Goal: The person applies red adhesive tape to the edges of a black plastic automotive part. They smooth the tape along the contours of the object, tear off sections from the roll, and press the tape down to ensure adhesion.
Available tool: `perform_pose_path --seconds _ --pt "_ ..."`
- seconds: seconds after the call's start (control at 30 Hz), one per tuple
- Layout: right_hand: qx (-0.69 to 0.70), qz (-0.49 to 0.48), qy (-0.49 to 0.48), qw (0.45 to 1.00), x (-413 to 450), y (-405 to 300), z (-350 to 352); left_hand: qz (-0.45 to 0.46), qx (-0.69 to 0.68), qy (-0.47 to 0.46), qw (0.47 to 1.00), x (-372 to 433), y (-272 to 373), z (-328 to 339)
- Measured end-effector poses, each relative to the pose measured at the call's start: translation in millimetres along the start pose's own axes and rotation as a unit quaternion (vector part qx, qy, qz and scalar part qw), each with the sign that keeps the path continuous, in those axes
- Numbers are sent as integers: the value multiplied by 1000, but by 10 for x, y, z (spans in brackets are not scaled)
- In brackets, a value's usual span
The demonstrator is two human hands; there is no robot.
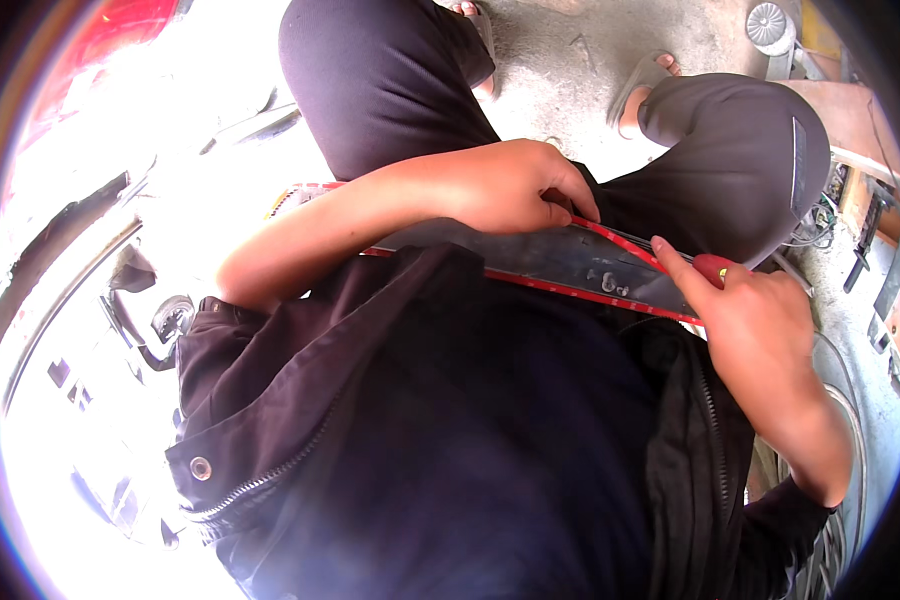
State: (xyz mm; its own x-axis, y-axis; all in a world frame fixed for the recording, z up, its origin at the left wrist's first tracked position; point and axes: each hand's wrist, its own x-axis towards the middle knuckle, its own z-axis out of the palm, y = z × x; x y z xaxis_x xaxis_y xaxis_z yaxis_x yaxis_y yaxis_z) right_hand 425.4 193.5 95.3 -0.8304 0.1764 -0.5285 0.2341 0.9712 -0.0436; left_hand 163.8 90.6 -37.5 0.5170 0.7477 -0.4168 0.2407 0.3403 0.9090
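Note:
A long dark plastic trim panel (525,253) lies across my lap, with red-backed adhesive tape (562,288) along its near edge. Another red tape strip (621,241) runs between my hands near the far edge. My left hand (521,187) pinches this strip between thumb and finger. At the panel's right end, my right hand (754,300) has its index finger along the strip's end. A red rounded object (711,268) shows partly under that hand's fingers; its kind cannot be told. What the right palm holds is hidden.
Curved dark trim pieces (67,240) lie at the left in strong glare. A wheel-like part (172,315) is near my left elbow. Tools and wires (817,225) lie at the right, beside a wooden board (844,124). A looped cable (859,450) hangs by my right arm.

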Motion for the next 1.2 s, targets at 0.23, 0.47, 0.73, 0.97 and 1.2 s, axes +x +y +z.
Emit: perform_pose_path --seconds 0.23,0.47,0.73,0.97,1.2 --pt "16 -15 -25 999 -55 12 -97 -72 -42 -40 996 151 0 -26" --pt "74 -22 9 997 -37 77 -37 -142 -118 -93 978 245 -15 -80" --pt "74 -12 -21 997 -26 52 3 -155 -236 -151 947 234 -187 -138" --pt "31 -9 -53 998 42 2 39 -164 -244 -154 943 204 -210 -113" --pt "-5 -10 -47 999 82 -45 -106 -72 -104 -79 989 -36 29 -202"
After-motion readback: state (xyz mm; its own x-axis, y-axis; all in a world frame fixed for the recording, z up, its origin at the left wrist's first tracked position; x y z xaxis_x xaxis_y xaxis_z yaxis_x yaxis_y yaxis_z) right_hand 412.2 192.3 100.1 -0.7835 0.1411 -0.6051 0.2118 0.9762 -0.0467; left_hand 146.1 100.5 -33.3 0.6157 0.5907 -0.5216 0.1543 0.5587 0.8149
